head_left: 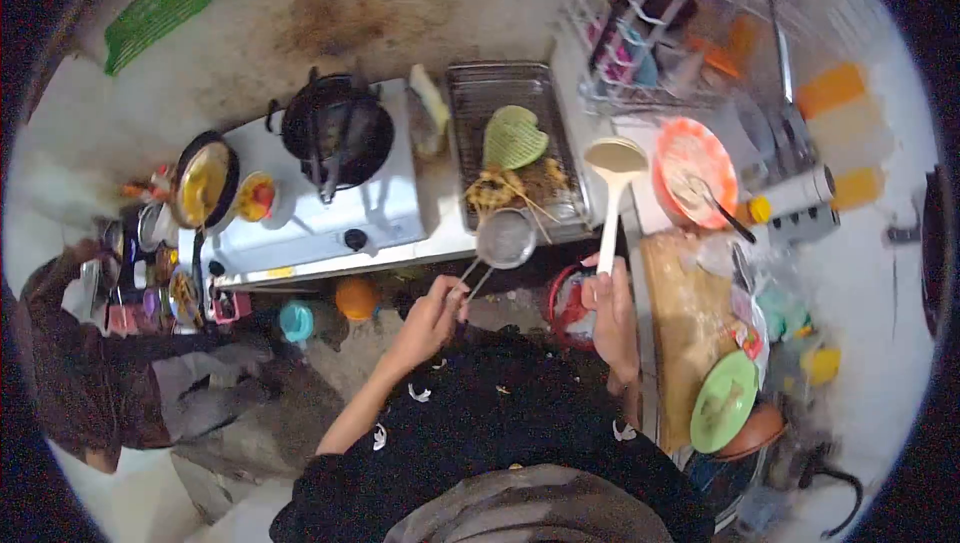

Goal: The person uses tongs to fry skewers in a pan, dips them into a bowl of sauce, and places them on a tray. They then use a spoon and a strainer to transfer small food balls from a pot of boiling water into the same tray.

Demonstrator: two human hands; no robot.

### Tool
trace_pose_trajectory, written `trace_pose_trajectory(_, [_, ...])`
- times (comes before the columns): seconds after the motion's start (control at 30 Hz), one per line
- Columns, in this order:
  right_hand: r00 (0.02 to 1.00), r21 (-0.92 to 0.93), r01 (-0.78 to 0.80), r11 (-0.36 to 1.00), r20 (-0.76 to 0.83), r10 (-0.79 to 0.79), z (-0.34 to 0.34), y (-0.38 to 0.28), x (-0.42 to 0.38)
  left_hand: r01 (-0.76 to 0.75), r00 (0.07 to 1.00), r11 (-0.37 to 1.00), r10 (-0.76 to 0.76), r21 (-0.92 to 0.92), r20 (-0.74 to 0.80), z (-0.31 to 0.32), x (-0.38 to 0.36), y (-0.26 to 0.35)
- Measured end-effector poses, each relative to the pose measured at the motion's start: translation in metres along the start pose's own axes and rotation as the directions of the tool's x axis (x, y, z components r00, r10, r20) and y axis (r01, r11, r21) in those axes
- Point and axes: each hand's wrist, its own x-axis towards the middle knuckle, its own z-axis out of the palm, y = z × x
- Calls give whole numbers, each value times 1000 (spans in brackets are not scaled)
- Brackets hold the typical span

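A small round strainer [507, 238] is held by its wire handle in my left hand [437, 311], whose fingers are closed around it. My right hand [612, 318] grips the white handle of a ladle [615, 156], its bowl pointing away from me. Just beyond the strainer, a metal tray [468, 103] holds a green leaf-shaped piece [515, 137] and skewered food [497, 189]. To the right of the ladle sits an orange-rimmed bowl [722, 158] with pale contents and a spoon.
A black wok [337, 130] and a pan [207, 181] stand on the stove [385, 213] at left. A wooden board [680, 318] and green plate [725, 401] are at right, below a dish rack [660, 23]. Another person [95, 363] is at far left.
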Motion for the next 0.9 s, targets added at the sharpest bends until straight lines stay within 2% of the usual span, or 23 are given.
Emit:
trace_pose_trajectory(0.03, [999, 33, -24, 999, 23, 23, 16, -1, 11, 38, 995, 999, -38, -2, -96, -16, -9, -4])
trace_pose_trajectory(0.07, [998, 35, -27, 999, 51, 26, 31, 0, 24, 45, 992, 999, -46, -6, -119, -30, -18, -12])
trace_pose_trajectory(0.13, [996, -46, -12, 999, 93, 17, 61, 0, 51, 106, 959, 983, -141, -149, -246, -58, -32, -22])
trace_pose_trajectory(0.17, [994, -44, -13, 999, 105, 18, 78, -5, 65, 80, 934, 993, -104, -85, -343, -72, -35, -22])
trace_pose_trajectory(0.2, [993, -61, -25, 998, 115, 32, 99, -11, 79, 84, 931, 993, -109, -86, -348, -85, -36, -24])
trace_pose_trajectory(0.23, [992, -78, -36, 996, 121, 46, 119, -17, 91, 15, 885, 989, -82, -149, -458, -97, -37, -26])
trace_pose_trajectory(0.27, [993, -194, -30, 980, 103, 51, 143, 5, 107, -63, 825, 978, -62, -200, -562, -108, -37, -28])
trace_pose_trajectory(0.3, [993, -257, 39, 965, 115, -10, 172, 49, 134, 9, 795, 971, -151, -237, -588, -122, -38, -32])
trace_pose_trajectory(0.33, [997, -292, 56, 955, 73, -36, 203, 40, 145, -25, 779, 950, -176, -311, -602, -135, -37, -48])
trace_pose_trajectory(0.37, [989, -142, 148, 979, 26, -146, 235, 49, 157, -68, 765, 936, -174, -346, -620, -147, -36, -56])
trace_pose_trajectory(0.4, [995, -151, -4, 989, 94, 18, 254, 26, 159, -109, 752, 919, -172, -378, -636, -159, -34, -61])
trace_pose_trajectory(0.47, [997, -296, 24, 955, 74, -2, 296, 40, 176, -123, 742, 939, -128, -322, -658, -181, -31, -58])
trace_pose_trajectory(0.53, [997, -252, 69, 965, 46, -60, 328, 55, 181, -132, 734, 956, -84, -263, -674, -198, -29, -60])
trace_pose_trajectory(0.57, [993, -220, 119, 968, 19, -117, 340, 61, 184, -118, 746, 943, -124, -312, -654, -204, -28, -64])
trace_pose_trajectory(0.6, [994, -218, 110, 970, 14, -109, 347, 61, 184, -98, 758, 926, -167, -364, -630, -209, -28, -68])
trace_pose_trajectory(0.63, [997, -218, 82, 973, 5, -83, 352, 61, 183, -87, 774, 948, -129, -306, -620, -214, -27, -72])
trace_pose_trajectory(0.7, [999, -223, 44, 974, -8, -47, 360, 60, 180, -74, 791, 937, -154, -342, -592, -220, -25, -77])
trace_pose_trajectory(0.8, [996, -42, 60, 997, -68, -63, 360, 56, 177, -35, 804, 925, -198, -377, -561, -223, -22, -80])
trace_pose_trajectory(0.87, [995, -99, 56, 994, -76, -63, 357, 61, 176, -75, 794, 984, -39, -162, -607, -225, -19, -89])
trace_pose_trajectory(0.9, [984, -114, 115, 987, -120, -129, 351, 49, 173, -29, 795, 972, -118, -231, -595, -224, -19, -83])
